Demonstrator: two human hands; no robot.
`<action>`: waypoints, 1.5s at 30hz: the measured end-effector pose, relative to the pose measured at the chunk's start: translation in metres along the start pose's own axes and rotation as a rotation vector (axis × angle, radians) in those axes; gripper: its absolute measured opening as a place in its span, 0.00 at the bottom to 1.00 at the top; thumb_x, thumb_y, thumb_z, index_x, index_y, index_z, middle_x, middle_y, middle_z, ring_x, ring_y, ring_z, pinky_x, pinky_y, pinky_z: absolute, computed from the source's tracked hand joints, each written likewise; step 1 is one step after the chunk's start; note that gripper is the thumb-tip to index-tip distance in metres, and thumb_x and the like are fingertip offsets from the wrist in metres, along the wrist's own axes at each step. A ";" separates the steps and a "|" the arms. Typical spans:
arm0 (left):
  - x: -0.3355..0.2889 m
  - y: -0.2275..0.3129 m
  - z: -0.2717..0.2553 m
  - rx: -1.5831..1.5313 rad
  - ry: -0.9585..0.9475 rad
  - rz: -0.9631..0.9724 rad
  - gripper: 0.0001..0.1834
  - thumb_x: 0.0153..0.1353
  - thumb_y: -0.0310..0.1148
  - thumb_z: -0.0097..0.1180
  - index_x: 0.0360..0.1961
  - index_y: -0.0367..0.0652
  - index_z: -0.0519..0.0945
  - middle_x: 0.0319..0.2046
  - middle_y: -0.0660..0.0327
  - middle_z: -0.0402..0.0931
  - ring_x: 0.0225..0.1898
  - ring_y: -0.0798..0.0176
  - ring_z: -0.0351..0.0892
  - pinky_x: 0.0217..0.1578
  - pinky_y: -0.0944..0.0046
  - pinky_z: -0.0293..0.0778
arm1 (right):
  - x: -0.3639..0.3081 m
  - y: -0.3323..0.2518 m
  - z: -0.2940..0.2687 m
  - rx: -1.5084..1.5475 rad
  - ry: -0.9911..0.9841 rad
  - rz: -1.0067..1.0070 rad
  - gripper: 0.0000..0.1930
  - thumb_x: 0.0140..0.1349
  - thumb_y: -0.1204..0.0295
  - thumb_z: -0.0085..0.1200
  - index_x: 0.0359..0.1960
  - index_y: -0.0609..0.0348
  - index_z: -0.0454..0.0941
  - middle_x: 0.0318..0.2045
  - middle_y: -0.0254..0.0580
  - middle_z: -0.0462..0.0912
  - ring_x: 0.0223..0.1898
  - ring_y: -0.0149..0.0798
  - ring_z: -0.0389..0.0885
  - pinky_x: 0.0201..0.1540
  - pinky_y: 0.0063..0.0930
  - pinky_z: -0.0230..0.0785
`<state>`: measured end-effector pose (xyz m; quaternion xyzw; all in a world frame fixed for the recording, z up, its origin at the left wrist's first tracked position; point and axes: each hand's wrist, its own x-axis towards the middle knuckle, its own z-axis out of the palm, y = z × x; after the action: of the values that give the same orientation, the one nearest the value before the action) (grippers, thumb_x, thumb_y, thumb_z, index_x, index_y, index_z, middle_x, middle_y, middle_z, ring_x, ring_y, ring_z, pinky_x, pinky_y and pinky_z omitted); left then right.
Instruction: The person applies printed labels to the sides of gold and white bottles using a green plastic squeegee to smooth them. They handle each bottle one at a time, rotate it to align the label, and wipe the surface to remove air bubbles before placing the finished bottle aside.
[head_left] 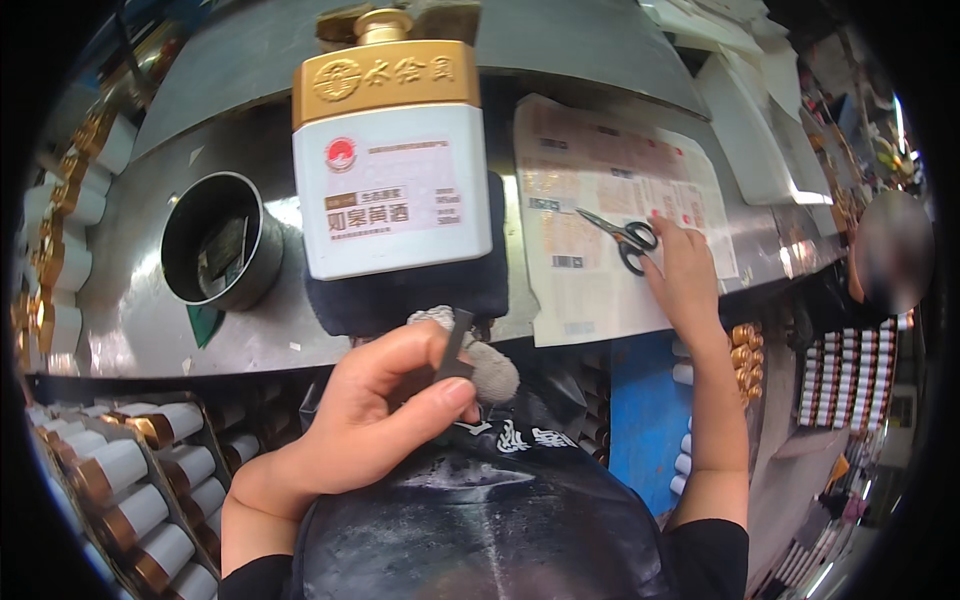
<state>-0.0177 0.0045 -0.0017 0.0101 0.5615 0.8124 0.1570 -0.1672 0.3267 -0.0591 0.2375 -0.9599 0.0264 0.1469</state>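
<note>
My left hand (385, 410) pinches a thin, dark, flat strip (455, 345) between thumb and fingers. A greyish-white cloth (492, 372) bunches up behind those fingers; whether the hand also grips it I cannot tell. Beyond stands a white bottle (390, 245) with a gold shoulder and cap and a printed label on its front, on a dark cloth pad (425, 298). To the right, the thumb and forefinger of my right hand (685, 275) close on the handles of black-handled scissors (625, 238). The blades point away to the left over printed label sheets (560, 300).
A dark round pot (180, 245) with flat pieces inside stands on the metal table (130, 340) at left. Racks of white-and-gold bottles (140, 520) fill the lower left, with more bottles (850, 380) at right. White packaging (750, 120) lies at the far right. Another person is at the right edge.
</note>
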 end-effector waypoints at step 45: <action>-0.005 -0.007 -0.006 0.548 -0.007 0.132 0.08 0.62 0.29 0.52 0.32 0.34 0.80 0.30 0.59 0.81 0.32 0.65 0.79 0.37 0.68 0.72 | -0.057 -0.130 -0.072 1.280 -0.890 0.107 0.14 0.49 0.69 0.70 0.26 0.59 0.74 0.11 0.31 0.55 0.13 0.27 0.53 0.17 0.24 0.48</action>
<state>-0.0128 0.0000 -0.0096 0.0913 0.7577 0.6388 0.0973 -0.0396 0.2458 -0.0092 0.2178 -0.7366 0.4842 -0.4189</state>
